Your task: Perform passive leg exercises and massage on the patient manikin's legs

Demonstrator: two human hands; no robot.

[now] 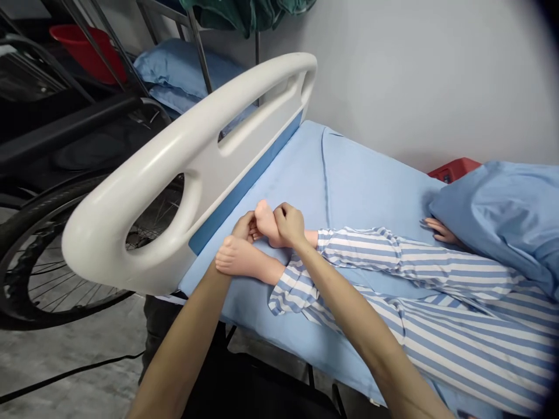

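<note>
Two smooth pink feet, like those of a manikin, stick out of blue-and-white striped trousers [371, 250] on the bed. The far foot [264, 219] points up between my hands. My right hand [290, 223] is closed around its ankle and instep, with the fingers curled. My left hand [245, 226] is closed at the toe and sole side of that foot, partly hidden behind the near foot [247, 259]. The near foot lies across my left wrist, its toes toward the footboard.
A white footboard [174, 122] rises at the left, with a wheelchair wheel [56, 273] beyond it. The light blue sheet [367, 174] covers the mattress. A blue cover [502, 215] lies over the upper body, and a hand [441, 229] shows beside it. A red bucket [89, 52] stands at the back.
</note>
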